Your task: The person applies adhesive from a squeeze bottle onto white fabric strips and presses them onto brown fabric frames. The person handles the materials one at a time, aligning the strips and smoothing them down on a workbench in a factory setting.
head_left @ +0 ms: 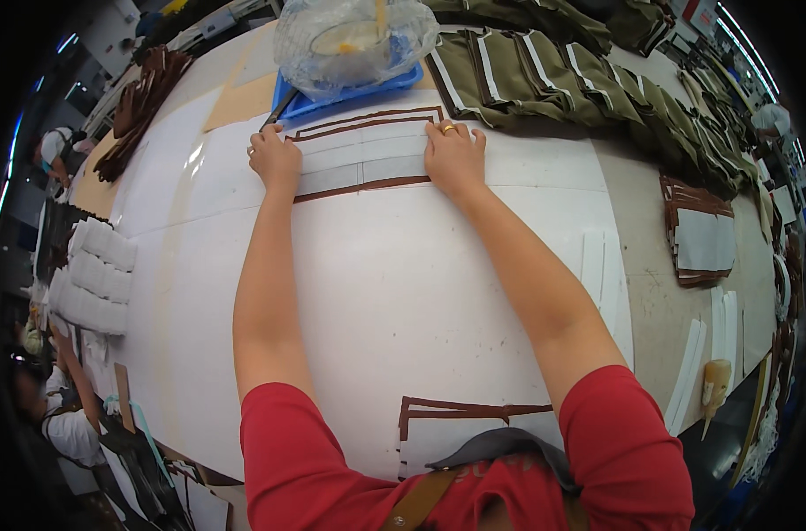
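A flat rectangular panel, grey-white with brown edging, lies on the white work surface between my hands. Both of my arms reach forward to it. My left hand is at its left end, fingers bent and closed over the far corner. On the opposite end, my right hand, with a ring on one finger, pinches near the far right corner. Brown strips show along the panel's far and near edges. What lies under my fingertips is partly hidden. A dark slim tool leans on the blue tray, just beyond my left hand.
On the tray sits a plastic-wrapped bowl. Olive pieces with white strips spread across the far right. Brown-edged panels are stacked at right, near a squeeze bottle. White bundles lie left; another brown-edged panel is near my body.
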{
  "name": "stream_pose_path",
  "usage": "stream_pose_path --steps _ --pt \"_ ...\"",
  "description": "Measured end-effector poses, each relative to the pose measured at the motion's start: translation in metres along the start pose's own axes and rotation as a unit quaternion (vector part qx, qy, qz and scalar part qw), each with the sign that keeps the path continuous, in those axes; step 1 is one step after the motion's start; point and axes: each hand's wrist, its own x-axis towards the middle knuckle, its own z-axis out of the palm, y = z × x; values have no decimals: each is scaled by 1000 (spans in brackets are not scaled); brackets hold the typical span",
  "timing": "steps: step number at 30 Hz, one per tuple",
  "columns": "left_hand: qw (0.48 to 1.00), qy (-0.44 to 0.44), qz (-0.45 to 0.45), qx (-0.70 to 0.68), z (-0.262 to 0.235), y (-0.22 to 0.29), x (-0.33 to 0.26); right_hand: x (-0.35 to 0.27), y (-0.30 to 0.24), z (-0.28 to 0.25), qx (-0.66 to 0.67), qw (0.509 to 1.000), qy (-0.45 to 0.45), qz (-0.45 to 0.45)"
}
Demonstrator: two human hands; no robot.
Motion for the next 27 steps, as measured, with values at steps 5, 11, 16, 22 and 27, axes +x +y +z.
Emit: stream_pose_path --steps 5,11,16,22,27 --pt "971 -143 168 -95 -41 41 -53 -2 -3 -2 8 1000 -9 5" --pt "967 -164 188 -59 -49 60 -81 3 11 -2 113 993 -2 32" --pt "966 -186 165 -77 -50 64 -79 -9 94 -63 214 972 92 22" --pt "964 -86 229 -106 -50 51 -79 -125 227 -238 60 986 122 95" --pt "946 -102 261 -162 -71 82 -105 -257 276 -328 21 957 1 289"
